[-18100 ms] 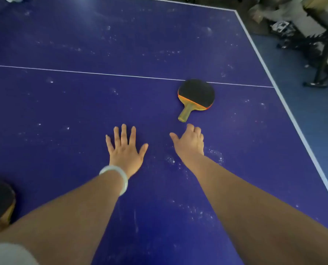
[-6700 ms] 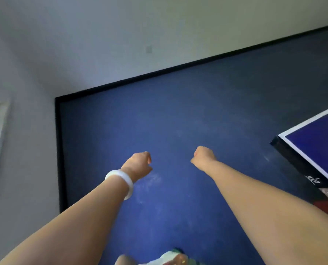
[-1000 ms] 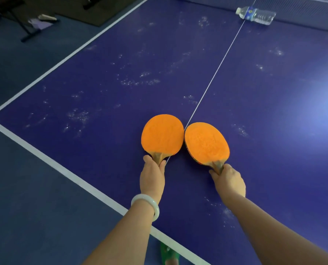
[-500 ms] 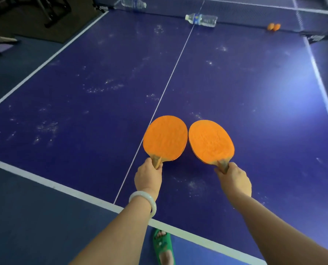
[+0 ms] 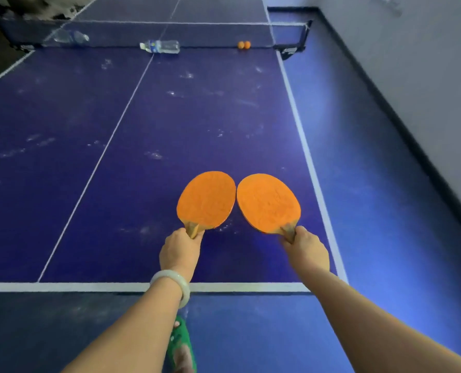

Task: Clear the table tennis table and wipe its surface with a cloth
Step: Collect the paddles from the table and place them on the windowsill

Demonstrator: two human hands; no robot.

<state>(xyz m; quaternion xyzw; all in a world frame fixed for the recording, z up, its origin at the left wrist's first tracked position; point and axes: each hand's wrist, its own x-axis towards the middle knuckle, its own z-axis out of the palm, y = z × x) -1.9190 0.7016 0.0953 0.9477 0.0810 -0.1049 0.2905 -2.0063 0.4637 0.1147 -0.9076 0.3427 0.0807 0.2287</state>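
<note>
**Both paddles in hand, the far end yet to clear**

The two table tennis paddles, orange rubber faces up on short wooden handles, are over the near right part of the counter. The left paddle point(image 5: 206, 201) is gripped at its handle by the left hand point(image 5: 179, 254), fingers curled round the wood. The right paddle point(image 5: 268, 203) is gripped the same way by the right hand point(image 5: 306, 250). Each long axis runs from the handle, nearest the person, to the blade tip, toward the net. The left one leans a little rightward and the right one leftward, so the blades converge and their inner edges meet or nearly meet. Whether the blades rest on the surface or hang just above it I cannot tell.

The dark blue, white-lined table tennis counter point(image 5: 143, 117) shows whitish dusty smudges. Along the dark mesh net point(image 5: 210, 33) a clear plastic water bottle point(image 5: 160, 46) lies on its side by the centre line. A second clear bottle point(image 5: 69, 37) lies blurred at far left, and two small orange balls point(image 5: 244, 44) sit side by side toward the right.

Clearing looks to be the step in hand; wiping seems not begun, and no cloth is in view. The next move likely calls for carrying both paddles off the counter. That would free the hands for the bottles and the balls, which could roll.

A white bangle point(image 5: 173, 285) circles the left wrist, and a green slipper point(image 5: 181, 343) stands on the blue floor.
</note>
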